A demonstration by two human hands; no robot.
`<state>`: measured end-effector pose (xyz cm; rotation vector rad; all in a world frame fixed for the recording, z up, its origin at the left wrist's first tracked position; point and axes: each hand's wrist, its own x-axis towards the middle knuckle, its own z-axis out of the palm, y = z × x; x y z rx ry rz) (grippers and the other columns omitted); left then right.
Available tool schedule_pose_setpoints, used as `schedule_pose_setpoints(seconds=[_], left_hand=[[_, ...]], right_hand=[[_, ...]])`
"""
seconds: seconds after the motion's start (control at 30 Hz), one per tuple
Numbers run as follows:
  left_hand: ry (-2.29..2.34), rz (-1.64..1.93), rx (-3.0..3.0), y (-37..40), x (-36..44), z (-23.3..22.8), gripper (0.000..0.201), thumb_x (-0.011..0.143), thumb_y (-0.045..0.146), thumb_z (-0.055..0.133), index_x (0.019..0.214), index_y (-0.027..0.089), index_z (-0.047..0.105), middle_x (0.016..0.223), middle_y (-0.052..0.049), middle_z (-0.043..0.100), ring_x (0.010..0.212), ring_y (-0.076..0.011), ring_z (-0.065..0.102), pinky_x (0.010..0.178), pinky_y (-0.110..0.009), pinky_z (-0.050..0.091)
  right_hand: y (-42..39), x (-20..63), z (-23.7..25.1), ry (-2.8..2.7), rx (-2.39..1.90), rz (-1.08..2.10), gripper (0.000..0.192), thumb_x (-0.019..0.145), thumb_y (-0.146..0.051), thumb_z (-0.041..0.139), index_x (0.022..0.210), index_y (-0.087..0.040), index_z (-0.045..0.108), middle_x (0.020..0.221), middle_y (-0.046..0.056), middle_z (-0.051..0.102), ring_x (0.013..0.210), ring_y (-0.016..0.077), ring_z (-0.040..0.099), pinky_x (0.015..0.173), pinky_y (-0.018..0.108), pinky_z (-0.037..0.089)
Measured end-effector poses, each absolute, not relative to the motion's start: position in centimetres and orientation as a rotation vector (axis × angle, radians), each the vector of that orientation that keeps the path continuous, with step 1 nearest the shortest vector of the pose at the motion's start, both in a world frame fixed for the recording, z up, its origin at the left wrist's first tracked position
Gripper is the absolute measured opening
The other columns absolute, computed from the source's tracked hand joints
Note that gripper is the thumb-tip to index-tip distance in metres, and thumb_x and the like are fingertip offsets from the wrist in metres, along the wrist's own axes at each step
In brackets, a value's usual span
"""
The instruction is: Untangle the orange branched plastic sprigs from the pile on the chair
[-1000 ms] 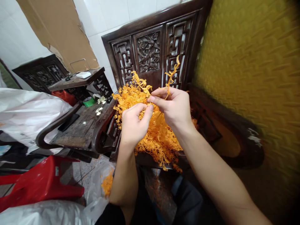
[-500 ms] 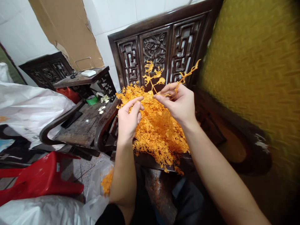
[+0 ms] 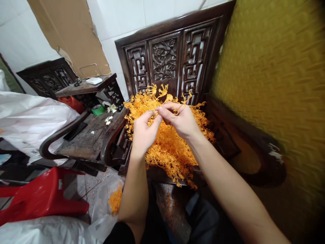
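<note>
Head view: left hand [image 3: 143, 130] and right hand [image 3: 181, 120] meet, fingertips pinching orange sprig [image 3: 162, 96]. Sprig stands upright, tips pointing up toward carved chair back [image 3: 165, 59]. Orange pile [image 3: 170, 149] lies under hands on chair seat.

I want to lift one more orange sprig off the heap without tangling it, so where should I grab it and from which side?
Judging by its shape, pinch a sprig low on its thin bare stem, coming from above, as the right hand and left hand do now. The branched tips stick up and would likely snag in the orange heap if pulled sideways.
</note>
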<state>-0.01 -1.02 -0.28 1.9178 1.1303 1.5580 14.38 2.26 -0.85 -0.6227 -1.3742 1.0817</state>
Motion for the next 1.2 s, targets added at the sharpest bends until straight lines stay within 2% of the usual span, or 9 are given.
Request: schedule_pose_setpoints(seconds=[0.13,0.37,0.53,0.67,0.73,0.87,0.97,1.07,1.2], left_hand=[[1.297,1.492,2.064,-1.5,-0.1,0.2,0.021,0.096,0.033,0.067,0.084,0.017,0.074,0.085,-0.005,0.076,0.08,-0.0189,0.067,0.081,-0.032,0.049],[1.368,1.336,1.97,-1.2,0.3,0.3,0.03,0.094,0.032,0.066,0.068,0.017,0.064,0.06,0.002,0.055,0.059,-0.0131,0.044,0.061,-0.029,0.032],[1.343,1.271,1.929,-1.1,0.6,0.4,0.031,0.093,0.029,0.065,0.064,0.017,0.063,0.059,0.003,0.05,0.06,-0.0129,0.039,0.06,-0.029,0.029],[1.053,0.948,1.857,-3.3,-0.1,1.2,0.023,0.091,0.029,0.067,0.072,0.019,0.073,0.064,0.001,0.062,0.061,-0.0135,0.049,0.06,-0.028,0.036],[0.939,0.812,1.867,-4.2,-0.7,1.5,0.023,0.092,0.031,0.066,0.074,0.019,0.075,0.07,0.0,0.068,0.063,-0.0136,0.054,0.061,-0.028,0.04],[1.095,1.111,1.707,-3.1,-1.6,0.8,0.028,0.095,0.036,0.065,0.078,0.018,0.079,0.055,0.001,0.06,0.045,-0.0097,0.041,0.047,-0.025,0.03],[1.107,1.438,1.403,-1.0,-1.8,-0.3,0.021,0.092,0.031,0.068,0.1,0.017,0.082,0.066,-0.002,0.07,0.041,-0.006,0.037,0.042,-0.024,0.025],[1.003,1.558,1.214,0.4,-1.4,-1.1,0.036,0.091,0.023,0.065,0.124,0.021,0.078,0.076,-0.001,0.071,0.04,-0.0036,0.035,0.039,-0.023,0.023],[0.898,1.569,1.245,0.8,-0.7,-1.5,0.035,0.094,0.041,0.071,0.121,0.021,0.078,0.068,0.003,0.058,0.042,-0.0038,0.034,0.039,-0.022,0.022]], right_hand=[[2.3,13.8,-1.3,-1.322,-0.664,0.817,0.039,0.081,-0.057,0.083,0.073,-0.02,0.074,0.085,0.004,0.067,0.081,0.0154,0.059,0.074,0.031,0.05],[2.5,12.5,-3.1,-1.165,-0.829,0.753,0.045,0.082,-0.064,0.077,0.076,-0.021,0.066,0.082,0.004,0.063,0.08,0.0176,0.058,0.067,0.031,0.047],[3.2,11.9,-3.6,-1.056,-0.787,0.757,0.035,0.081,-0.052,0.078,0.076,-0.02,0.065,0.084,0.004,0.065,0.078,0.0156,0.057,0.065,0.029,0.045],[5.5,14.7,-2.5,-0.715,-0.846,0.797,0.039,0.07,-0.053,0.083,0.073,-0.023,0.057,0.057,-0.007,0.042,0.049,0.0092,0.031,0.047,0.027,0.027],[6.3,16.6,-1.8,-0.6,-0.852,0.778,0.044,0.063,-0.052,0.087,0.072,-0.024,0.055,0.056,-0.009,0.039,0.045,0.0068,0.022,0.044,0.026,0.018],[5.2,17.7,-1.5,-1.006,-0.773,0.839,0.032,0.072,-0.046,0.089,0.077,-0.019,0.072,0.06,-0.003,0.057,0.043,0.0063,0.028,0.044,0.028,0.016],[3.5,16.5,-1.9,-1.161,-0.723,0.904,0.03,0.08,-0.046,0.087,0.088,-0.019,0.079,0.07,0.002,0.069,0.045,0.0058,0.033,0.045,0.028,0.018],[2.7,15.5,-1.9,-1.226,-0.741,0.931,0.031,0.082,-0.048,0.086,0.091,-0.018,0.079,0.07,0.001,0.07,0.047,0.0052,0.034,0.046,0.027,0.02],[2.5,15.3,-1.7,-1.327,-0.752,0.922,0.039,0.081,-0.054,0.085,0.09,-0.017,0.078,0.065,0.0,0.064,0.053,0.0074,0.045,0.049,0.025,0.032]])
